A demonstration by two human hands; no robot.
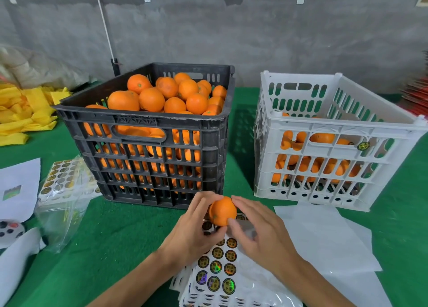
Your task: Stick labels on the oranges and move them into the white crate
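I hold one orange (222,211) just above the table, in front of the black crate (148,121). My left hand (196,228) grips it from the left and below. My right hand (254,228) touches it from the right, with thumb and fingertips on its skin. Under my hands lies a label sheet (217,267) with round dark-and-gold stickers. The black crate is heaped with oranges (162,93). The white crate (333,142) at the right holds several oranges low inside.
A clear bag with more sticker sheets (64,184) lies left of the black crate. White backing papers (324,235) lie at the right front. Yellow foam nets (25,112) pile at far left. A small controller (10,229) sits at the left edge.
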